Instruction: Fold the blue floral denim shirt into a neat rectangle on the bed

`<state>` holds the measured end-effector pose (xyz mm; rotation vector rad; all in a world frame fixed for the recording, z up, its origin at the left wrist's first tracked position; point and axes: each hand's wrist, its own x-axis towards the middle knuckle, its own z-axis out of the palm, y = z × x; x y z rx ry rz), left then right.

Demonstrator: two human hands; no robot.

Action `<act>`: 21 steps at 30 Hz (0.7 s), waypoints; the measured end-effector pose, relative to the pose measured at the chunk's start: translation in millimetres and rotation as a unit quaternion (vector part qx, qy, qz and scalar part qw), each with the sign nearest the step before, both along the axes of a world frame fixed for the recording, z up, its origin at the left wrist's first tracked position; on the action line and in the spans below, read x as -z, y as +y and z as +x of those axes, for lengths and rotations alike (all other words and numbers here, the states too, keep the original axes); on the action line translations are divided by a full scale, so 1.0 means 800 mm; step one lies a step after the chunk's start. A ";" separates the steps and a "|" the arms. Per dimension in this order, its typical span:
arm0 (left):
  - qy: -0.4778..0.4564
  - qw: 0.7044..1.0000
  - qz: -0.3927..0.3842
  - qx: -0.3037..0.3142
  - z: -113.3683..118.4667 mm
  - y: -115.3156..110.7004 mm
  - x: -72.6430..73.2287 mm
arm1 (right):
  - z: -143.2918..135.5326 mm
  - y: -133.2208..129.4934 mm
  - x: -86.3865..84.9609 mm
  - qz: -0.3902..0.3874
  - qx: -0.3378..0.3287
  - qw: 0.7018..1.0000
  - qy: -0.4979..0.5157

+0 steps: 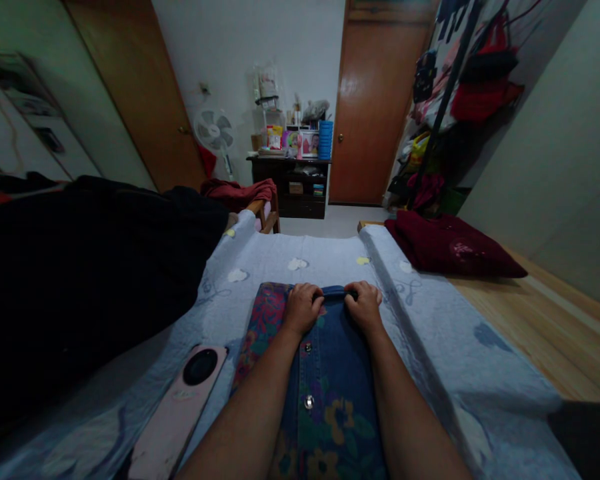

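Note:
A blue denim garment (337, 373) with a floral print and shiny buttons lies folded flat on the bedsheet, running lengthwise in front of me. My left hand (303, 308) grips its far edge near the collar, thumb and fingers pinched on the cloth. At the other end of that same edge, my right hand (364, 305) pinches the fabric too. Between the two hands a short strip of collar shows. To the left of the garment rests a pink phone (180, 413) with a round black camera patch, apart from both hands.
Dark clothing (95, 267) is heaped along the left side of the light blue bedsheet (320, 250). A folded maroon garment (455, 245) sits at the right edge, by a wooden board (540, 320). Beyond the bed stand a fan (215, 130) and a dark cabinet (289, 175).

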<state>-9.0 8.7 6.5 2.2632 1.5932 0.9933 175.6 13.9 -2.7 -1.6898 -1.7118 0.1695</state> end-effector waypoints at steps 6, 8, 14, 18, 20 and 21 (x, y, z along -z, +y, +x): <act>-0.006 1.000 0.005 0.002 -0.001 0.001 0.003 | -0.001 -0.002 -0.001 0.012 -0.011 1.000 -0.005; -0.009 1.000 0.013 0.004 -0.002 0.001 0.003 | -0.003 -0.003 -0.003 0.023 -0.018 0.999 -0.013; -0.007 1.000 0.018 0.004 -0.001 0.003 0.004 | -0.020 -0.008 -0.012 0.061 -0.078 0.993 -0.068; -0.003 1.000 0.020 0.001 -0.001 0.001 0.003 | -0.031 -0.009 -0.014 0.049 -0.102 0.989 -0.093; -0.004 1.000 0.020 0.002 -0.001 0.001 0.003 | -0.034 -0.009 -0.013 0.042 -0.102 0.989 -0.099; -0.004 1.000 0.019 0.002 -0.001 0.001 0.003 | -0.035 -0.009 -0.013 0.039 -0.102 0.989 -0.101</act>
